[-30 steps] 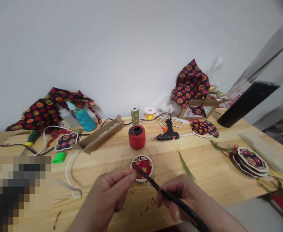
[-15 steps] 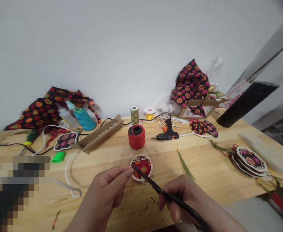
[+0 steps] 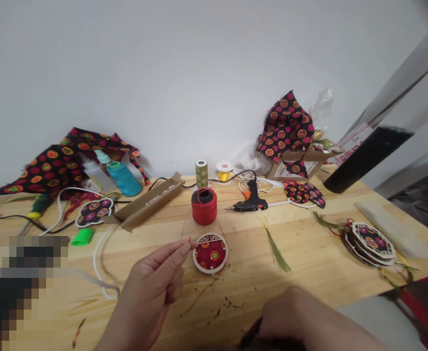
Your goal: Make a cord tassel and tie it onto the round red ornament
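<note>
My left hand point(image 3: 158, 278) is closed in a pinch, and a short end of red cord point(image 3: 190, 240) pokes up from between thumb and forefinger. Just right of those fingertips, a round pale-framed ornament point(image 3: 214, 253) lies on the table, with red patterned fabric and a cut-out fretwork at its top. Behind it stands a spool of red cord point(image 3: 204, 209). Low in the view, my right hand point(image 3: 287, 317) is closed round black scissors point(image 3: 251, 334), blurred and partly cut off by the lower edge.
A black glue gun point(image 3: 250, 200) lies right of the spool, near a green tassel point(image 3: 275, 246). Stacked octagonal ornaments point(image 3: 373, 241) sit at right. A long open cardboard box point(image 3: 151, 202) and a teal thread cone point(image 3: 124, 179) are at left. Dark scraps litter the near table.
My right hand has drawn the scissors away from my left fingertips, down toward the lower edge. My left hand keeps its pinch, and the red cord end now shows.
</note>
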`<state>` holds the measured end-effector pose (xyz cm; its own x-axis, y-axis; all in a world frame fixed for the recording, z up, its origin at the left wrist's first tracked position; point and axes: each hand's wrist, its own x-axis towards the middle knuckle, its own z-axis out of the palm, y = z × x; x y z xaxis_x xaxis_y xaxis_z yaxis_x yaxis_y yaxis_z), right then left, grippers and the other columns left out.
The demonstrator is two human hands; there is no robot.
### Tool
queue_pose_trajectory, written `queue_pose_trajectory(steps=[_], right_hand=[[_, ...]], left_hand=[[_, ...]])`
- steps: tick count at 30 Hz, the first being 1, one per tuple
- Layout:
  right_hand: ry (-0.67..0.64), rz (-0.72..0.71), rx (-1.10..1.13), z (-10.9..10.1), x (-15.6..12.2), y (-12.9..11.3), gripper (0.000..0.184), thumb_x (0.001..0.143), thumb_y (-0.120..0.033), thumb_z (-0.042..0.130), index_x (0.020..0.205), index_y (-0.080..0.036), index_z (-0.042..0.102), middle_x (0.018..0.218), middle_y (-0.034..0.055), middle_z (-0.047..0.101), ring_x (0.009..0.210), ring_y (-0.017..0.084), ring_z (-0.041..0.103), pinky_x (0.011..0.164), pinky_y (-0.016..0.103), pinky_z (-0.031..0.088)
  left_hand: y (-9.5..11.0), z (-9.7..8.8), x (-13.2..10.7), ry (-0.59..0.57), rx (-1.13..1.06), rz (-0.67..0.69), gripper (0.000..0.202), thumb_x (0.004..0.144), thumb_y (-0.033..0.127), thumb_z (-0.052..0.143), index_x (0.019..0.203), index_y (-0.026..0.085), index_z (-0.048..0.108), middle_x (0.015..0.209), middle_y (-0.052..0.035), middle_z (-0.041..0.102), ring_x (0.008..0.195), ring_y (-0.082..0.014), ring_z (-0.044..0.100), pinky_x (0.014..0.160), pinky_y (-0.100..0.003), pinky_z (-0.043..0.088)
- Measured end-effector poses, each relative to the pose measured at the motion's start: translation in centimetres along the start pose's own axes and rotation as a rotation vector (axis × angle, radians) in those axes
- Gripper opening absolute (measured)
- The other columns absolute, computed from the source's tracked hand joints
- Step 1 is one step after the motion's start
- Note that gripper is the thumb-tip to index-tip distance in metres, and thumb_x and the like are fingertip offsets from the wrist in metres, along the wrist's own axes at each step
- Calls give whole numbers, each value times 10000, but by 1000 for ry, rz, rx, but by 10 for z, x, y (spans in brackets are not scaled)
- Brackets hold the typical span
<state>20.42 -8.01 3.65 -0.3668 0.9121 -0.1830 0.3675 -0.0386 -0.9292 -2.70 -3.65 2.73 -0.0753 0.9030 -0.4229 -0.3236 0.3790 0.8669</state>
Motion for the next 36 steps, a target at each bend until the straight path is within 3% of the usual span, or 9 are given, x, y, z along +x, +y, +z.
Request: queue_pose_trajectory(steps=[2, 5, 8, 14, 18, 21, 26, 30, 36], right_hand=[[74, 68, -170, -18, -3, 2, 152, 616, -362, 690, 577, -219, 656, 543, -11, 621, 484, 131, 515, 441, 230, 292], [382, 341, -797, -49, -5, 15, 238, 730, -426, 568, 727, -210, 668, 692, 67, 687, 594, 220, 611, 503, 273, 342], [444, 569, -1078, -72, -3, 40, 325, 785, -450, 480, 755, -181, 661, 725, 139, 699, 674, 303, 660, 537, 319, 379], [537, 415, -1232, -85, 1, 71, 306, 825, -392, 490, 787, -140, 660, 757, 156, 677, 732, 306, 649, 625, 368, 454], [676, -75, -1232, -57, 10, 52, 234, 858, -254, 489, 743, -153, 667, 816, 135, 653, 800, 281, 582, 753, 419, 448], [450, -398, -874, -12, 25, 30, 196, 891, -179, 472, 843, -183, 661, 845, 78, 627, 815, 210, 546, 716, 325, 457], [105, -512, -868, 52, 48, 8, 102, 837, -99, 562, 854, -180, 623, 928, 72, 601, 910, 222, 486, 767, 345, 436], [-1, -574, -1044, 65, 60, 3, 38, 829, -127, 591, 819, -152, 618, 917, 94, 594, 883, 240, 469, 810, 397, 425], [22, -672, -1120, 74, 72, 16, 60, 840, -143, 573, 823, -139, 631, 855, 85, 602, 837, 243, 470, 754, 410, 420]], left_hand=[[-1, -1, 0, -5, -1, 0, 321, 608, 386, 791, 790, 132, 718, 416, 124, 250, 405, -46, 157, 365, -165, 136], [-2, -3, 2, -10, -9, 3, 302, 621, 386, 784, 782, 139, 720, 416, 120, 260, 406, -48, 159, 365, -168, 138], [-3, -2, 2, -21, -15, 1, 280, 622, 368, 788, 782, 149, 722, 422, 121, 258, 409, -48, 157, 370, -168, 136], [-1, -2, 0, -16, -18, 6, 287, 620, 377, 787, 783, 148, 729, 421, 123, 244, 412, -49, 148, 369, -169, 131], [-2, -2, 1, -24, -24, 8, 280, 634, 359, 781, 811, 148, 733, 419, 125, 243, 414, -50, 147, 369, -166, 136], [-2, -1, 0, -18, -25, 9, 254, 649, 350, 773, 793, 145, 729, 418, 123, 255, 411, -47, 150, 365, -163, 139], [-1, -4, -1, -33, -22, 29, 252, 672, 348, 756, 809, 139, 725, 402, 127, 262, 396, -42, 154, 358, -160, 135], [0, -7, -2, -21, -23, 42, 241, 674, 331, 754, 813, 137, 722, 413, 123, 280, 398, -41, 167, 361, -159, 148], [0, -8, -3, -13, -13, 39, 250, 684, 347, 746, 814, 135, 717, 404, 124, 280, 398, -43, 172, 363, -161, 153]])
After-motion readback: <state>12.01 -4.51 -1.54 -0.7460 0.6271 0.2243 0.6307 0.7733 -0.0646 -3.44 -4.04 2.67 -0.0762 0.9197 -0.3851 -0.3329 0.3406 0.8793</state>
